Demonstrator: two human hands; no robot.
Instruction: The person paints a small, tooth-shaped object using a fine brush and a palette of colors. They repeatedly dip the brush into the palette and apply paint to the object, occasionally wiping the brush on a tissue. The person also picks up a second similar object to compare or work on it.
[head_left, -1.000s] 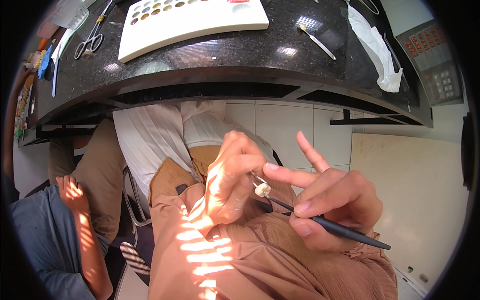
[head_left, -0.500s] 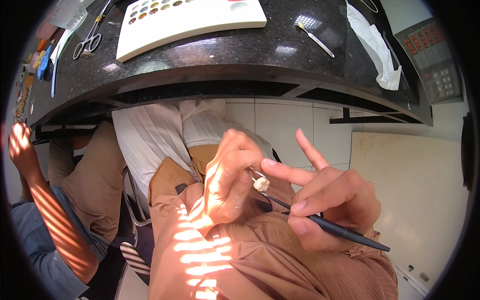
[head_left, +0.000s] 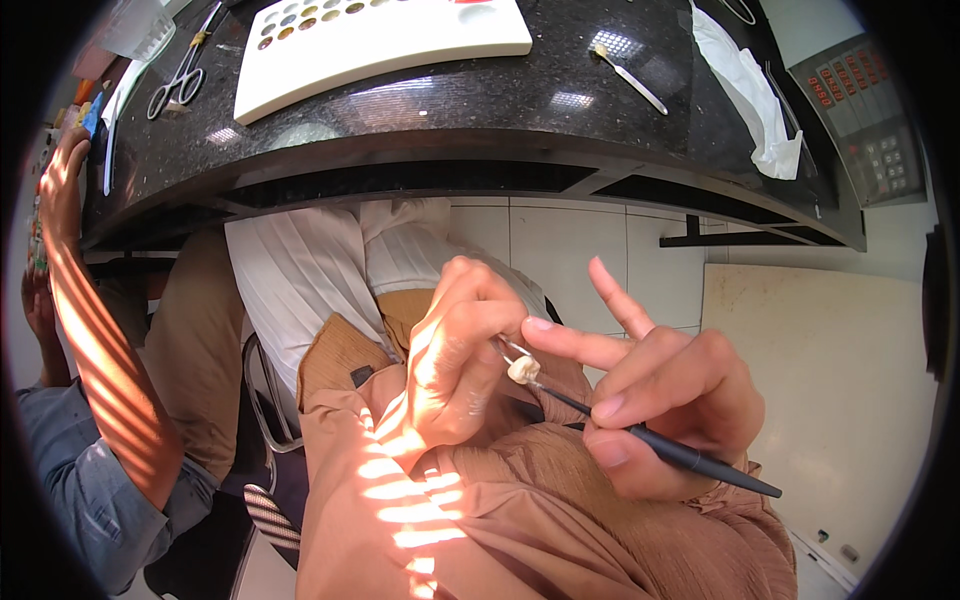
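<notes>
Head view: left hand (head_left: 455,355), curled, gripping metal prongs (head_left: 516,348) bearing cream tooth-shaped piece (head_left: 523,370); right hand (head_left: 675,405), partly spread, pinching black-handled tool (head_left: 690,458).

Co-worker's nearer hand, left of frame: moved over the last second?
Yes. The co-worker's nearer hand has gone up and leftward in the picture, from below the black counter to beside its left end.

Metal holder (head_left: 515,347) mostly hidden behind left fingers (head_left: 484,322)
</notes>
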